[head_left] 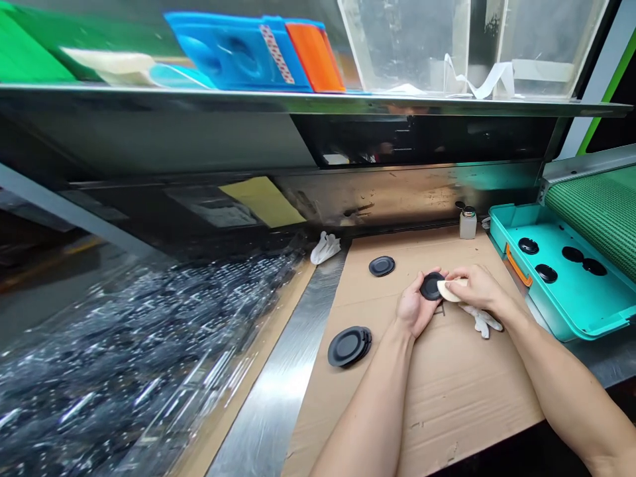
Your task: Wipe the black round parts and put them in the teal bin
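My left hand (414, 306) is closed on a round black disc (430, 286), holding it by its rim above the cardboard sheet (387, 397). A cream-coloured round pad (451, 290) is pinched in my right hand (477, 286) and overlaps the disc's right edge. Beneath my right hand lies a crumpled white glove (484, 322). To the left of my left forearm, a small stack of black discs (349, 346) rests on the cardboard. Another black disc (382, 266) sits farther back.
On the right stands a turquoise bin (586, 301) with several black round parts, beside a green conveyor mesh (601, 205). A small white bottle (468, 223) stands at the cardboard's back edge. Plastic-wrapped black parts (124, 371) fill the left. A metal shelf (278, 103) runs overhead.
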Demonstrator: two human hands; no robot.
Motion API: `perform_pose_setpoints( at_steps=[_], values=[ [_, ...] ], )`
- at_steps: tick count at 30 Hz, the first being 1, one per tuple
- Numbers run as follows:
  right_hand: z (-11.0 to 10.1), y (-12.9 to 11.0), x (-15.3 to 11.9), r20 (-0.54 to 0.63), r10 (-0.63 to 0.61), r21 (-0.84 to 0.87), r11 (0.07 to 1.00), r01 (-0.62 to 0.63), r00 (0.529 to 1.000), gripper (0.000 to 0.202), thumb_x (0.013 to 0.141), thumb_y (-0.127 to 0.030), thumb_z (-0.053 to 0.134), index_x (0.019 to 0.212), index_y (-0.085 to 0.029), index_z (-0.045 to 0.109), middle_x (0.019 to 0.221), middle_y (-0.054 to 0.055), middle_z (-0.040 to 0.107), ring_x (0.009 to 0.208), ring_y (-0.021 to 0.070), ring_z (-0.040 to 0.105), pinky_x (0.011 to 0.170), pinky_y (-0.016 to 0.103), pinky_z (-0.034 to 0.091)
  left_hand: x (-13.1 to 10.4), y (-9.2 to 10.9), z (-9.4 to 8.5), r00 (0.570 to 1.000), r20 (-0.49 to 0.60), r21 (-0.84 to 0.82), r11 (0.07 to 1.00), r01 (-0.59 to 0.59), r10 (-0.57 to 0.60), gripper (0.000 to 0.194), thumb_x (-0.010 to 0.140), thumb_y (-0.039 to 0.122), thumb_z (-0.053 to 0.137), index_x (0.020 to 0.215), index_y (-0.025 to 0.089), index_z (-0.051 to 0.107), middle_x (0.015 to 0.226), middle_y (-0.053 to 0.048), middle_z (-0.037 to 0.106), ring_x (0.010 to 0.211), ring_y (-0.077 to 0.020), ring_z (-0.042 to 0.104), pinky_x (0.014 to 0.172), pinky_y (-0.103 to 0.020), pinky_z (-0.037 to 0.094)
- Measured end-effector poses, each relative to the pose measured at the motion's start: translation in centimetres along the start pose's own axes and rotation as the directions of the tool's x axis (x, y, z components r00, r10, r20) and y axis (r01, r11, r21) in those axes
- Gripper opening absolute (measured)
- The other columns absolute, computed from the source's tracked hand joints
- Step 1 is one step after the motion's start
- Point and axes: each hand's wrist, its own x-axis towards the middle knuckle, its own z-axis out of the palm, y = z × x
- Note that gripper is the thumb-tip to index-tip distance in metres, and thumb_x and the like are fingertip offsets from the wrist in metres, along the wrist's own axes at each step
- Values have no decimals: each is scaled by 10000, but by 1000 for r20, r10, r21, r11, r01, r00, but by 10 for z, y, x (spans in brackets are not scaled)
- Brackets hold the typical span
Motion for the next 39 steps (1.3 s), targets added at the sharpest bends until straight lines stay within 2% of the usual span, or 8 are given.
perform_pose_setpoints(
  at_steps=[6, 13, 20, 22, 25, 30, 32, 39],
  values=[
    [-2, -2, -1, 112, -112, -61, 991, 120, 987, 236, 830, -318, 616, 967, -258, 799, 904, -9, 752, 849, 188, 668, 712, 235, 448, 1, -1, -4, 1000, -9, 36, 999, 3, -3, 351, 999, 324, 433, 1009, 107, 709, 1075, -168, 726, 1123, -289, 663, 1036, -485, 503],
    [0, 23, 10, -297, 66, -223, 965, -136, 953, 336, 926, -426, 526, 1144, -279, 734, 1052, 39, 757, 974, 226, 682, 794, 280, 463, 2, 5, -6, 997, -73, -33, 999, -23, 21, 397, 1011, 347, 351, 1012, 117, 675, 1052, -147, 719, 1022, -289, 694, 878, -490, 572],
    [1, 50, 19, -362, 183, -270, 918, -291, 914, 335, 946, -441, 501, 1167, -307, 713, 1045, 50, 755, 993, 250, 680, 798, 313, 462, -7, 2, 5, 990, -38, 100, 986, -135, 139, 275, 912, 244, 532, 1145, 146, 640, 1151, -161, 701, 1069, -275, 676, 902, -434, 550],
    [0, 51, 19, -361, 179, -274, 918, -287, 915, 335, 949, -446, 496, 1168, -310, 709, 1042, 49, 755, 985, 250, 681, 798, 317, 460, -12, -6, 12, 936, -3, 279, 900, -336, 351, 419, 801, 185, 731, 1204, 193, 619, 1183, -123, 697, 1143, -244, 645, 992, -369, 501],
    [1, 52, 20, -359, 167, -277, 921, -275, 918, 334, 947, -446, 498, 1165, -308, 709, 1055, 46, 753, 997, 247, 680, 821, 313, 459, -21, -18, 19, 779, 198, 540, 597, -593, 595, 812, 612, 110, 882, 1339, 251, 550, 1230, -72, 684, 1245, -225, 589, 1109, -330, 411],
    [4, 57, 22, -375, 154, -279, 922, -270, 914, 352, 951, -467, 492, 1164, -296, 713, 1078, 47, 750, 1031, 242, 674, 874, 305, 459, -26, -23, 17, 563, 552, 721, -13, -693, 615, 961, 718, 307, 847, 1509, 283, 303, 1276, -80, 671, 1212, -226, 614, 1075, -415, 465],
    [4, 59, 23, -370, 157, -280, 921, -271, 916, 349, 947, -470, 498, 1170, -304, 710, 1070, 41, 752, 1017, 245, 678, 864, 307, 466, -25, -23, 14, 543, 564, 735, -78, -673, 622, 988, 738, 326, 834, 1533, 285, 248, 1259, -82, 677, 1194, -217, 629, 1053, -402, 484],
    [5, 65, 24, -377, 114, -283, 931, -232, 919, 346, 951, -465, 499, 1167, -291, 706, 1094, 39, 748, 1033, 242, 672, 868, 309, 467, -23, -26, 14, 600, 495, 795, -48, -605, 629, 988, 738, 336, 828, 1537, 278, 249, 1255, -81, 687, 1199, -220, 630, 1042, -390, 488]
  ],
)
